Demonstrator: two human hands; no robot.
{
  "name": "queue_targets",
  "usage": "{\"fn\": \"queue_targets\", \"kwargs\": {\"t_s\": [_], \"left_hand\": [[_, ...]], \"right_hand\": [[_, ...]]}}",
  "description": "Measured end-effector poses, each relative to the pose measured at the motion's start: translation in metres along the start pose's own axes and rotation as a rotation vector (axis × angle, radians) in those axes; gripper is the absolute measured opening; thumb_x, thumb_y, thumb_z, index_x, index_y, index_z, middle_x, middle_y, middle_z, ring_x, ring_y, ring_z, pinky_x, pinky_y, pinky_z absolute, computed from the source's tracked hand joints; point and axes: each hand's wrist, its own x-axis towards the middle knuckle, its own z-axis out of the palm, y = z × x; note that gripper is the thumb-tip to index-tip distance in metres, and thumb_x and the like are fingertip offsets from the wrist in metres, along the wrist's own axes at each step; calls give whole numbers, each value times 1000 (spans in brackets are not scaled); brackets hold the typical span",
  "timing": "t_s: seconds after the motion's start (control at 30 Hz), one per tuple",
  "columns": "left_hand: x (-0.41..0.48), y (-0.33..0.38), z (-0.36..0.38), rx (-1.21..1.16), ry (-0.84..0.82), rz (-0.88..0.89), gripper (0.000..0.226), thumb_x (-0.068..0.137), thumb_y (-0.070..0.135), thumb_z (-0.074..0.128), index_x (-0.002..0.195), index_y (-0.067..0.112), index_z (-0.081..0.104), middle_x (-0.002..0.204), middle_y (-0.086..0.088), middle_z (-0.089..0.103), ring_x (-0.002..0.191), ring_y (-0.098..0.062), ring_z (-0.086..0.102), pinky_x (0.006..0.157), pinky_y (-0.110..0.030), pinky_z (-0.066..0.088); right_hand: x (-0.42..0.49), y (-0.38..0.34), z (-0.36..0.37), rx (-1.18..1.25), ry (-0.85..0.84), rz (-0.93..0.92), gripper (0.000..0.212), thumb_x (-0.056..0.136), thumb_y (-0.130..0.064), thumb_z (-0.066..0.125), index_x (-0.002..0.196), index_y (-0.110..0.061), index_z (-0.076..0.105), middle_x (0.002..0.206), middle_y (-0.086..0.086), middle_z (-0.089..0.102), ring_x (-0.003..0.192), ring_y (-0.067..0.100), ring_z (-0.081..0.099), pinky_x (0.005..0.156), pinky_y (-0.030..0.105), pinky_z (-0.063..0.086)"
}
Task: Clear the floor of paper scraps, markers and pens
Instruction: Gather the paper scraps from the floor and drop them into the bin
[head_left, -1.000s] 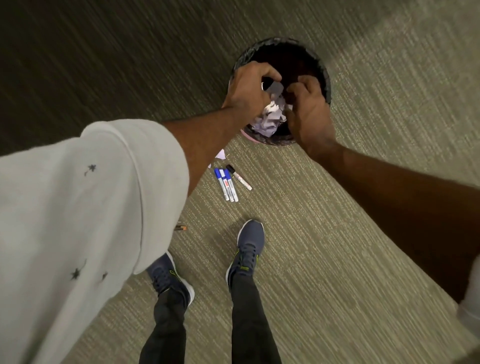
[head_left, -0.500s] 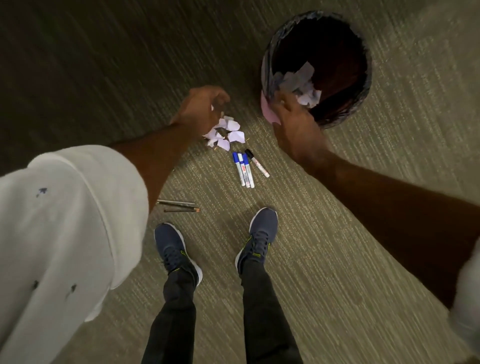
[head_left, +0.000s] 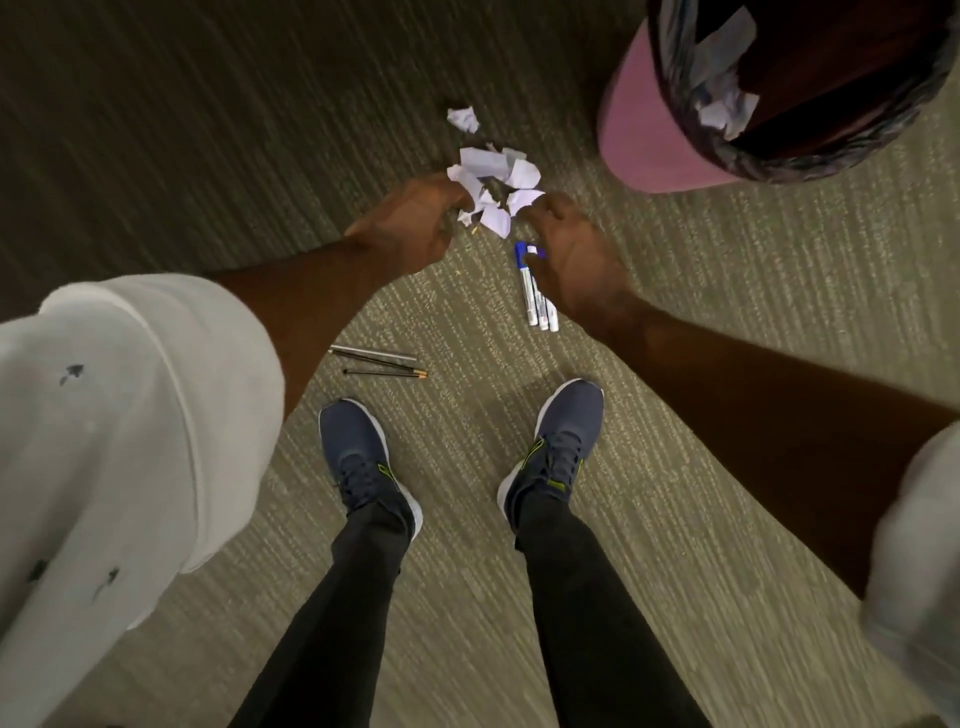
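Observation:
A pile of white paper scraps (head_left: 493, 182) lies on the carpet, with one crumpled ball (head_left: 464, 119) just beyond it. My left hand (head_left: 410, 218) touches the pile's left edge with curled fingers. My right hand (head_left: 571, 254) reaches the pile's right edge and partly covers the markers (head_left: 535, 296), which lie side by side with blue caps. Two thin pens (head_left: 382, 362) lie near my left shoe. The pink bin (head_left: 639, 130) with a dark liner stands at the top right and holds more scraps (head_left: 722, 98).
My two dark blue shoes (head_left: 363, 457) stand on the green-grey carpet below the pens and markers. A darker strip of carpet runs across the top left. My white sleeves fill the lower left and right edges.
Both hands have left the bin and dropped to the scrap pile on the floor. The view has tilted down, so the bin now sits at the top right corner.

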Motion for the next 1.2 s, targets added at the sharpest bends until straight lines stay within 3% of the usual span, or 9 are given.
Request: {"fn": "queue_targets", "kwargs": {"t_s": [0.13,0.33,0.47,0.57,0.7,0.83,0.93,1.07,1.2], "left_hand": [[14,-21,26,102,-69,59,52,88,11,68,137,19,52,149,-4,39,135,-26,46,116,-38,38],[58,-48,58,163,55,76,51,90,11,62,139,17,49,156,-8,29,137,-33,41,114,-45,40],[88,-56,86,320,85,109,59,93,21,62,146,25,38,160,-5,23,133,-37,44,102,-54,47],[106,-62,104,328,80,53,71,94,28,62,154,31,25,165,-7,9,137,-40,40,106,-54,45],[126,-68,115,362,83,41,71,95,32,60,156,34,22,166,-9,-4,143,-44,32,111,-53,42],[135,-79,118,267,144,90,44,98,16,50,141,13,49,160,-15,21,139,-41,39,112,-53,40],[135,-81,118,286,189,135,32,100,10,43,127,6,59,146,-14,44,132,-35,48,113,-46,40],[117,-83,111,207,248,69,31,101,9,41,123,9,62,126,-15,62,117,-29,60,105,-43,46],[84,-88,93,25,225,-98,30,96,4,54,124,8,67,131,-16,63,121,-30,59,110,-36,43]], "right_hand": [[21,11,44,-61,-55,34,51,91,-17,67,139,-13,51,151,13,39,130,36,48,109,40,43],[68,32,83,26,36,119,62,91,-27,64,148,-16,42,154,12,35,135,30,45,114,32,36],[96,40,103,-78,42,69,72,91,-51,61,152,-24,34,153,11,36,137,34,41,112,44,41],[110,41,120,-123,32,123,75,87,-55,65,150,-28,35,149,9,36,132,36,44,104,49,48],[119,44,141,-150,20,207,73,89,-53,63,151,-30,31,152,10,28,140,41,32,106,55,46],[125,43,152,-176,88,205,49,98,-25,54,145,-23,39,152,12,28,138,39,36,102,51,50],[125,39,150,-199,140,199,47,98,-4,48,142,-19,43,149,13,34,130,34,44,98,44,53],[122,28,141,-255,115,157,33,104,-8,39,135,-9,52,140,16,47,115,31,58,96,39,51],[104,9,123,-271,102,158,28,103,-7,48,131,-10,55,133,14,56,111,25,64,94,36,55]]}}
